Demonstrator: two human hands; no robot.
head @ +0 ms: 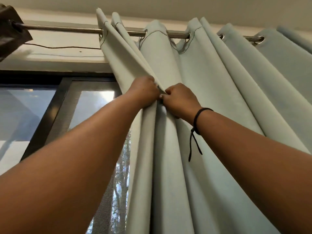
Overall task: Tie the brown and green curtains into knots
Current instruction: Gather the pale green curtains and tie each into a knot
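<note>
Daylight fills the window (50, 107) at 9 o'clock, under a steel rod (67, 29) running along the wall. From it hangs the green curtain (211, 81), centre to 3 o'clock; the brown curtain (10, 31) shows only at 10 o'clock. The left hand (143, 92) and right hand (180, 100) each have a tight grip on its gathered leading folds. Gathering looks underway; next, bunch more pleats, lower down, before looping a knot.

A metal curtain rod (67, 28) runs across the top, just under the pale ceiling (168, 5). Below it a thin dark wire (64, 47) sags along the cream wall (50, 39). A dark-framed window (55, 105) shows sky, with tree foliage (121, 174) behind mesh lower down.
</note>
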